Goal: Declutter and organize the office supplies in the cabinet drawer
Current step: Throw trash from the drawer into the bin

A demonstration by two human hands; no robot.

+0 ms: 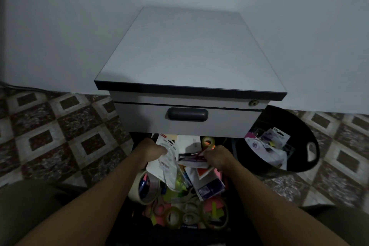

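Gripping one stapler pack (170,161): left hand (152,149)

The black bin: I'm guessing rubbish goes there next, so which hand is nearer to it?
Right. The right hand is just left of the black bin; the left hand, gripping the stapler packaging, is farther left still.

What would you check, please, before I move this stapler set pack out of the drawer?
1. Left hand grips the stapler set pack: ok.
2. Pack free of the clutter under it: cannot tell.
3. Right hand free to help: not ok, it pinches a thin orange-tipped item.
4. Black bin at the right has room left: ok.
5. Upper drawer front clear of both hands: ok.
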